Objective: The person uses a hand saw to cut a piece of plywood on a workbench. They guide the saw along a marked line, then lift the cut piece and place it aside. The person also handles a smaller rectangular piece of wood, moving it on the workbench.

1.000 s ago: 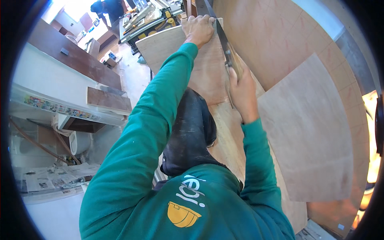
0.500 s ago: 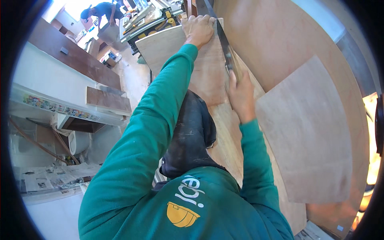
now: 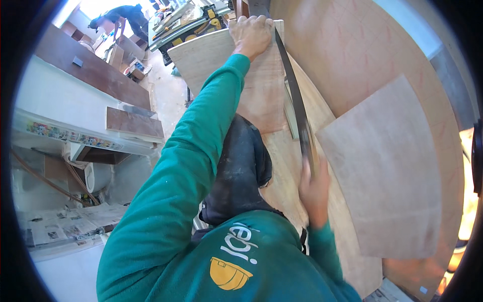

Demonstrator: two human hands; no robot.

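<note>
Plywood panel on a long pale board

Dark-bladed handsaw, aslant, tip near far right corner of flat, pale wooden board

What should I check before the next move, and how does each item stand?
1. Left hand on the board: ok, at its far edge.
2. Left fingers clear of the saw blade: not ok in my judgement, close beside its far end.
3. Right hand on the saw handle: ok, though blurred.
4. Depth of any cut: cannot tell from this view.
5. Pale sheet at right clear of the blade: ok, apart.
6. Co-worker clear: ok, in the background.
</note>
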